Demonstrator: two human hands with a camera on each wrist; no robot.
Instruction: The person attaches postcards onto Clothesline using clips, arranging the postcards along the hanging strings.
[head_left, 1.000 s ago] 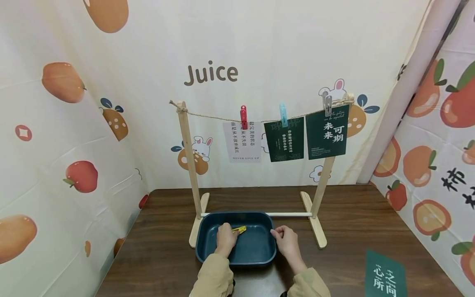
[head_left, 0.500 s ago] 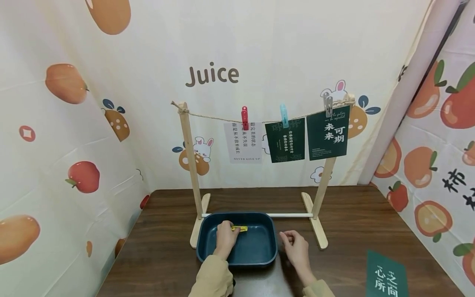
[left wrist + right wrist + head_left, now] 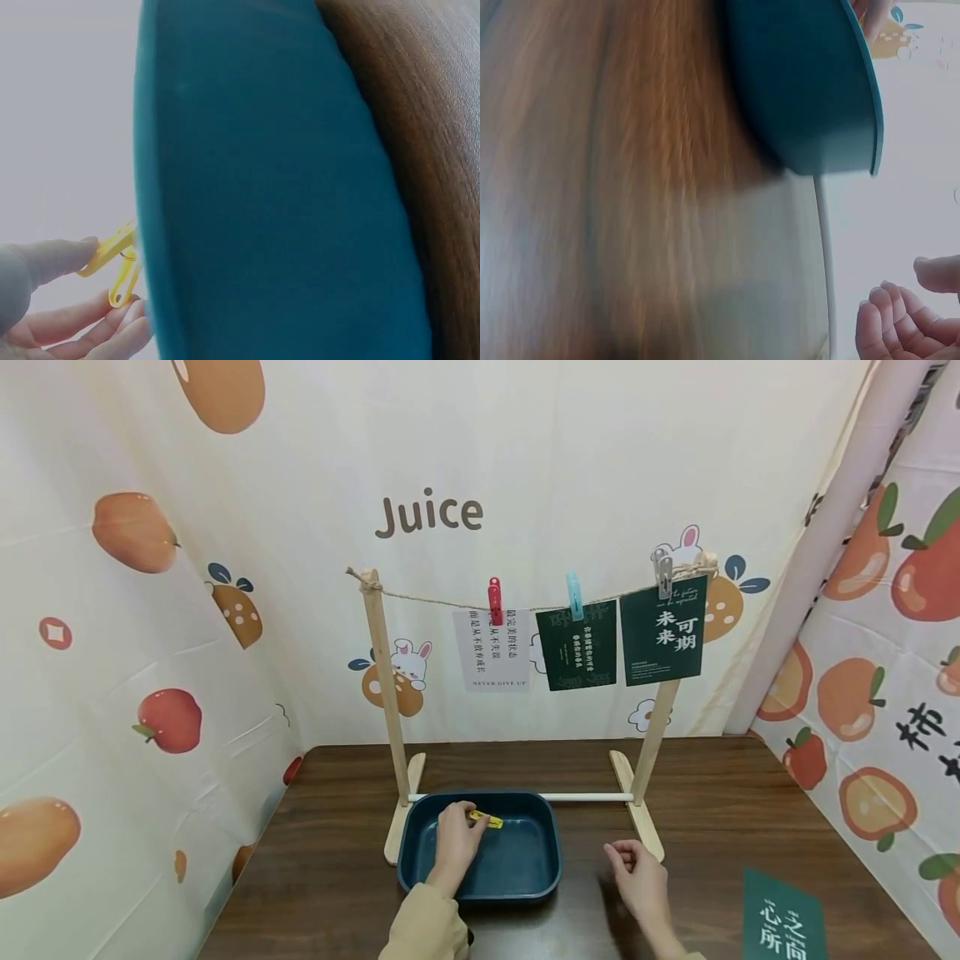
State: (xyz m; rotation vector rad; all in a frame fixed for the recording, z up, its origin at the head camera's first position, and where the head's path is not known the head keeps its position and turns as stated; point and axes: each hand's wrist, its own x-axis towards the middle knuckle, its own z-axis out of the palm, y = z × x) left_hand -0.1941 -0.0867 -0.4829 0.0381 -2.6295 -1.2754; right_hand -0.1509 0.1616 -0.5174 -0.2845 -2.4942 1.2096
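Observation:
My left hand (image 3: 455,847) is over the dark blue basin (image 3: 521,864) and pinches a yellow clothespin (image 3: 489,819) between thumb and fingers. In the left wrist view the clothespin (image 3: 111,255) shows one handle under the thumb and the other against the fingertips, its far end hidden by the basin wall (image 3: 285,187). To the right of the basin, my right hand (image 3: 642,883) is over the table with fingers loosely curled and nothing in them. A green card (image 3: 783,918) with white characters lies farther right, cut off by the frame's bottom edge.
Behind the basin stands a wooden rack (image 3: 386,693) with a twine line (image 3: 435,602). From it hang a white card (image 3: 491,664) on a red clothespin (image 3: 495,602), a green card (image 3: 576,652) on a light blue one, and a larger green card (image 3: 663,647) on a grey one.
My right hand has left the basin's right rim and moved right across the table, toward the lying green card. The left hand stays over the basin, with the yellow clothespin turned slightly.

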